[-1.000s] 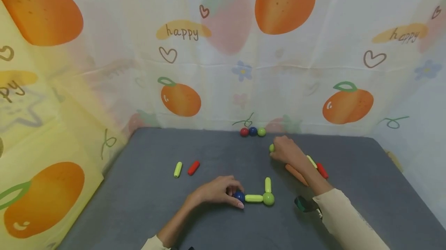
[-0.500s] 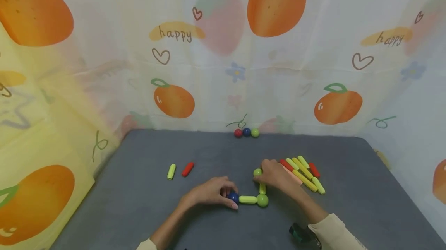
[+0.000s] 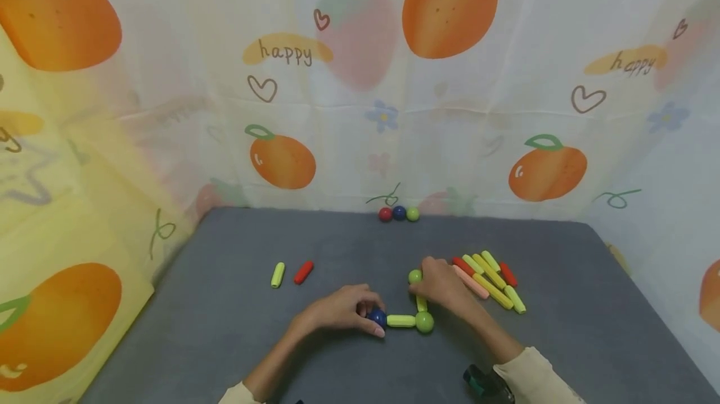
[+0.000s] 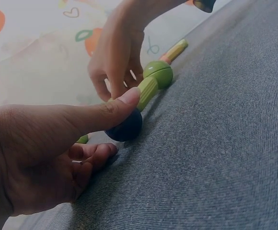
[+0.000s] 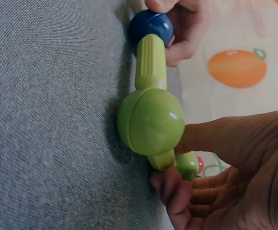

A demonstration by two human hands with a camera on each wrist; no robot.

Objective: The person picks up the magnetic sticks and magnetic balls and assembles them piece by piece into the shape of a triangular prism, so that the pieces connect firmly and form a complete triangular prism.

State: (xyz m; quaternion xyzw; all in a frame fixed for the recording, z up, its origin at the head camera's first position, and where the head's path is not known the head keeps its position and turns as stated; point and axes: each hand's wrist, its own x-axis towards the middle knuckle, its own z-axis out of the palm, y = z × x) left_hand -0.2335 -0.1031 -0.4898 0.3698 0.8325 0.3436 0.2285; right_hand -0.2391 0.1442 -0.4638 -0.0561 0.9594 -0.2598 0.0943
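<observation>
My left hand (image 3: 345, 311) holds a blue ball (image 3: 377, 318) between thumb and fingers, low over the grey surface. From that ball a yellow-green stick (image 3: 401, 321) runs right to a green ball (image 3: 424, 322). A second yellow-green stick (image 3: 422, 304) extends from this corner ball away from me, making an L. At its far end, my right hand (image 3: 445, 283) grips another green ball (image 3: 415, 276). The right wrist view shows the corner green ball (image 5: 151, 122) large, with the far green ball (image 5: 187, 165) partly hidden behind the fingers.
Right of the right hand lies a group of red, yellow, yellow-green and pink sticks (image 3: 489, 282). A yellow-green stick (image 3: 278, 275) and a red stick (image 3: 304, 272) lie at left. Red, blue and green balls (image 3: 399, 213) line the back edge, before a fruit-print cloth (image 3: 349, 110).
My right hand has brought the green ball from near the stick group toward me and left, to the upright stick's far end. My left hand keeps holding the blue ball.
</observation>
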